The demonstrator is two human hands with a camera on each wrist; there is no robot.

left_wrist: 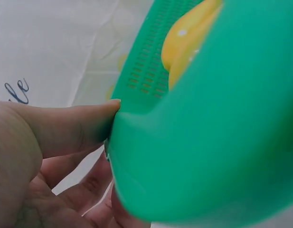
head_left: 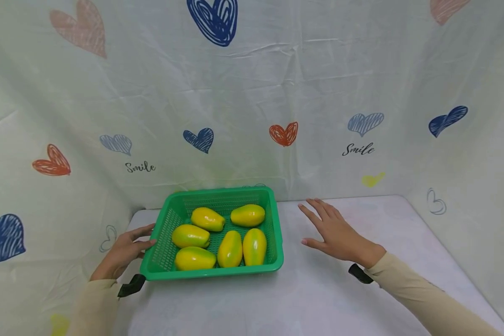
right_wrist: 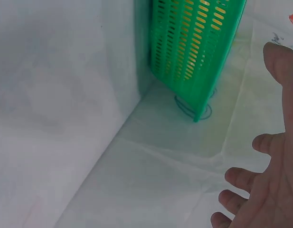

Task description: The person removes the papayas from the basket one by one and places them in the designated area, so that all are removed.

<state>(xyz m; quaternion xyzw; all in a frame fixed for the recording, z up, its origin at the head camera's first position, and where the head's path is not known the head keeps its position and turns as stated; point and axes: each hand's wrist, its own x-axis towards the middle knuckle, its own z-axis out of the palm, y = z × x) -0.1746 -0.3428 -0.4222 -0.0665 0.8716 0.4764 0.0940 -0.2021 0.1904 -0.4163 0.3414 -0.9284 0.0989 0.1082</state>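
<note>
A green plastic basket point(head_left: 212, 275) with slotted walls stands on the table, holding several glossy yellow papayas point(head_left: 195, 258) tinged with green. At its left side my left hand point(head_left: 123, 252) grips the rim. The left wrist view shows the thumb point(left_wrist: 84, 124) on the rim's edge and the other fingers under and outside it, partly hidden. My right hand point(head_left: 333, 233) hovers to the right of the basket, apart from it, fingers spread and holding nothing. In the right wrist view the basket's slotted side point(right_wrist: 189, 52) lies beyond that hand point(right_wrist: 274, 185).
A white cloth covers the table point(head_left: 319, 298). Behind and at both sides hangs a pale curtain point(head_left: 243, 93) printed with hearts and the word Smile. The basket stands close to the back curtain. A dark wrist device point(head_left: 360, 274) sits at the right cuff.
</note>
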